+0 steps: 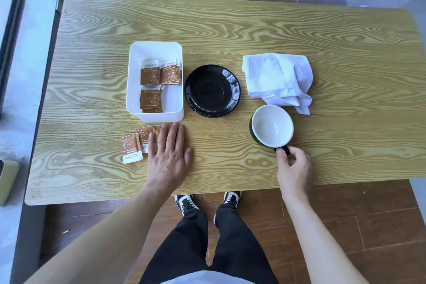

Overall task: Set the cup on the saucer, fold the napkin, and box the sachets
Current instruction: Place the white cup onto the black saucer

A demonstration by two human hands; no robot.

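Pinching the cup (272, 126) handle, the right hand (294, 169) should lift it level leftward onto the black saucer (212, 90); the left hand (169, 153) lies flat and open on loose sachets (138, 143).

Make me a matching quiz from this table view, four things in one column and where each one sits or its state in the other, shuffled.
1. cup
2. saucer
3. napkin
4. white box

A. crumpled, far right
B. holds several sachets
C. bare, centre of the table
D. handle held by the right hand

Pairs: 1-D, 2-C, 3-A, 4-B
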